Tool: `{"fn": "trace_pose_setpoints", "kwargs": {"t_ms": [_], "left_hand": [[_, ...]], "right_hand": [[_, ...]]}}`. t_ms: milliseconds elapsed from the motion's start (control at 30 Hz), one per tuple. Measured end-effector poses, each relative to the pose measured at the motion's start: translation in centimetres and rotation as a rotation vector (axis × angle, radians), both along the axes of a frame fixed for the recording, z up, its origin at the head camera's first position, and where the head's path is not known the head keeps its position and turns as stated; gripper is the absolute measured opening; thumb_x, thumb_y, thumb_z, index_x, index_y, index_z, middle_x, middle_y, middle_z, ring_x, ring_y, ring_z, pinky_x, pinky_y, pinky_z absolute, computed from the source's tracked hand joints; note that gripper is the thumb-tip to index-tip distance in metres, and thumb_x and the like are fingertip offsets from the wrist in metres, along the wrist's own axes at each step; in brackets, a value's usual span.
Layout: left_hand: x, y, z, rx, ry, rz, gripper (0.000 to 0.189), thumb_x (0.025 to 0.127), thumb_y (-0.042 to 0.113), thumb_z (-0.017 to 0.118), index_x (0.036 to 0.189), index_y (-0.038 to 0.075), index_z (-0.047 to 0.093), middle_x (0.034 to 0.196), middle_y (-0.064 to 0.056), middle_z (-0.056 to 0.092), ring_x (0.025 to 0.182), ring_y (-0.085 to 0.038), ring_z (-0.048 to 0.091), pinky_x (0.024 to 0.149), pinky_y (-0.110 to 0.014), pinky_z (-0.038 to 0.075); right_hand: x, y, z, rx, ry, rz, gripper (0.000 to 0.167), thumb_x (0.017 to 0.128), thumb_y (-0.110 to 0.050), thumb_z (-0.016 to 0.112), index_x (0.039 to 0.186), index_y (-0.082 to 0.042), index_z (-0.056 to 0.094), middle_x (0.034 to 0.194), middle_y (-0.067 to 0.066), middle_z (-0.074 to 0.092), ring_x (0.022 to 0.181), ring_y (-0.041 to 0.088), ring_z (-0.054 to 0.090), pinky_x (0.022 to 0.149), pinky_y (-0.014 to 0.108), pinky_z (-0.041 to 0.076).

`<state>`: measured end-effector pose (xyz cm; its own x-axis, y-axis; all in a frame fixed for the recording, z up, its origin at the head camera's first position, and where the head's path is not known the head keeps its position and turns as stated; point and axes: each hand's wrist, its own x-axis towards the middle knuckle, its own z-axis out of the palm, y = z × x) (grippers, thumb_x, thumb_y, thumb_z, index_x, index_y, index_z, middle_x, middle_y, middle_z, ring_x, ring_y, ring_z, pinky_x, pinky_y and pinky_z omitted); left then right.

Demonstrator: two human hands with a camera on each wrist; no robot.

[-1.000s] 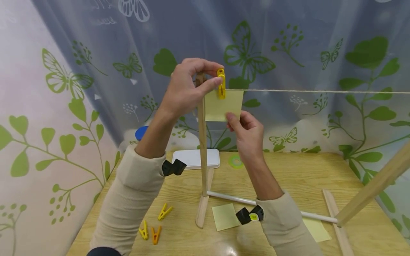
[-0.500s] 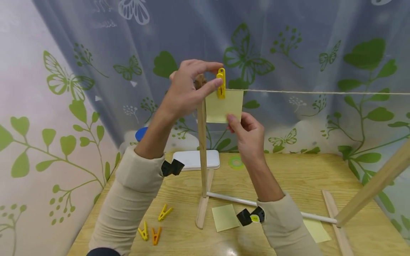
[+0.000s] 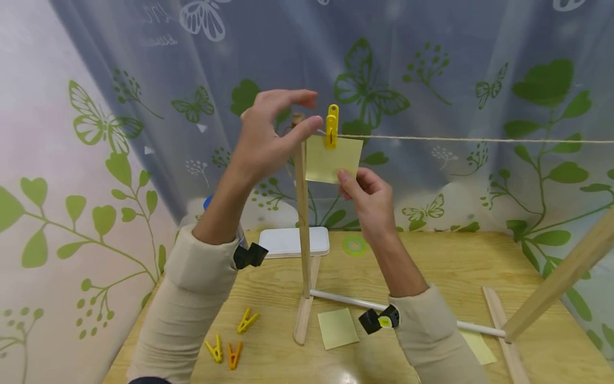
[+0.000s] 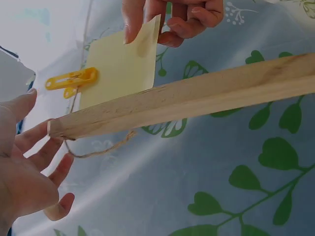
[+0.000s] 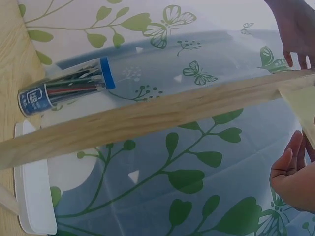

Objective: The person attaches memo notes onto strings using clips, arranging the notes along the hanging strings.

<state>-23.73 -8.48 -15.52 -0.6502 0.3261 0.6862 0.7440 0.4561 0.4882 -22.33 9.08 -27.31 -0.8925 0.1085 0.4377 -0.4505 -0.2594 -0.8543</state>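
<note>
Yellow note (image 3: 324,163) pinched in R grip (image 3: 368,196), L grip (image 3: 263,132) parted.

Four clips (image 3: 331,128), two wooden posts (image 3: 303,224), one string (image 3: 455,140), apparently three notes (image 3: 331,162).

Yellow clip (image 3: 332,127) on yellow paper (image 3: 332,161)

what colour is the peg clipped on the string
The peg is yellow, seen best in the head view.
</note>
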Motion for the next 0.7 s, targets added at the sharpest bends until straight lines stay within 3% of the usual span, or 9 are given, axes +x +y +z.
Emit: {"fn": "trace_pose_setpoints", "kwargs": {"t_ms": [233,400,533,633,700], "left_hand": [[0.8,-2.0,-1.3,0.118,0.156,-0.004,0.036,0.088,0.019,0.067,0.122,0.007,0.064,0.123,-0.007,0.063,0.121,-0.017,0.047,0.106,-0.032,0.031],[2.1,-4.1,-3.5,0.071,0.284,0.062,0.039,0.085,0.019,0.068,0.119,0.002,0.064,0.12,-0.016,0.062,0.117,-0.028,0.05,0.105,-0.042,0.029],[3.4,-5.8,-6.2,0.057,0.256,0.091,0.041,0.081,0.014,0.07,0.119,0.0,0.063,0.118,-0.018,0.063,0.116,-0.03,0.052,0.101,-0.044,0.036],[3.8,-7.1,-9.1,0.054,0.179,0.123,0.04,0.08,0.01,0.072,0.118,0.0,0.063,0.115,-0.016,0.065,0.111,-0.028,0.057,0.093,-0.04,0.045],[3.7,-8.1,-11.4,0.02,0.119,0.176,0.038,0.08,0.01,0.074,0.116,0.0,0.064,0.11,-0.015,0.067,0.104,-0.026,0.061,0.083,-0.038,0.05]], "right_hand": [[-0.1,1.1,-0.8,0.099,-0.032,0.009,0.003,0.091,-0.012,0.064,0.092,-0.015,0.065,0.076,-0.007,0.059,0.074,0.014,0.051,0.071,0.022,0.047],[0.3,2.1,-1.7,0.164,-0.066,0.019,0.006,0.091,-0.01,0.062,0.096,-0.012,0.064,0.081,-0.007,0.061,0.079,0.011,0.055,0.074,0.021,0.049],[1.3,3.6,-3.0,0.29,-0.088,0.022,0.018,0.091,-0.013,0.063,0.107,-0.005,0.063,0.092,-0.01,0.062,0.085,0.008,0.059,0.077,0.018,0.05],[2.2,5.0,-4.5,0.414,-0.085,0.018,0.025,0.092,-0.014,0.063,0.113,-0.001,0.061,0.098,-0.011,0.062,0.087,0.005,0.06,0.077,0.017,0.051],[3.0,5.8,-5.6,0.5,-0.082,0.009,0.026,0.091,-0.013,0.064,0.113,0.0,0.062,0.099,-0.009,0.063,0.087,0.004,0.06,0.075,0.018,0.051]]}}
